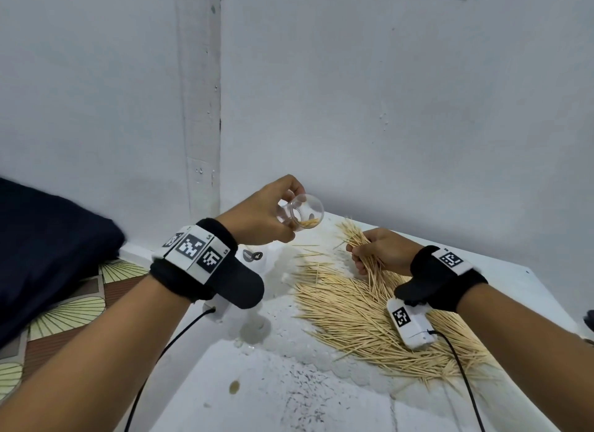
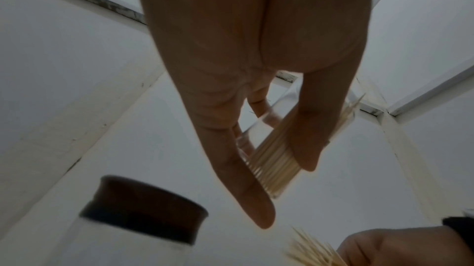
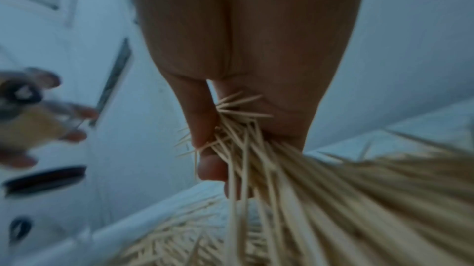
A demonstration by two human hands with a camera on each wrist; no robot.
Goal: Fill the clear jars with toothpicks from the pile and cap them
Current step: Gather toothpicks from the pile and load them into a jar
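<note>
my left hand [image 1: 262,217] grips a clear jar [image 1: 300,212], fingers and thumb curled round its wall. jar is tilted on its side, held up off the white table [image 1: 321,399], mouth turned toward me and to the right. a small batch of toothpicks [image 1: 310,222] lies along its lower wall; in the left wrist view they sit packed together under my thumb [image 2: 311,128].

my right hand [image 1: 381,251] is closed round a loose bundle of toothpicks [image 1: 355,238], tips fanning out past the fist toward the jar and tails trailing down into the pile [image 1: 369,319]. bundle is near the jar mouth but apart from it, lower and to the right. right wrist view is blurred; the sticks splay out of my grip in all directions.

the pile spreads over the right half of the table, under and behind my right wrist. a few stray toothpicks [image 1: 308,254] lie on the table between the hands.

a second jar with a dark cap [image 2: 143,209] stands just below my left hand in the left wrist view; in the head view my left wrist mostly hides it. a small dark round thing [image 1: 253,255] lies on the table beyond my left wrist, cannot tell what it is. dark cloth [image 1: 48,248] lies at the left, over a patterned surface [image 1: 64,316]. white walls meet in a corner behind the table.
</note>
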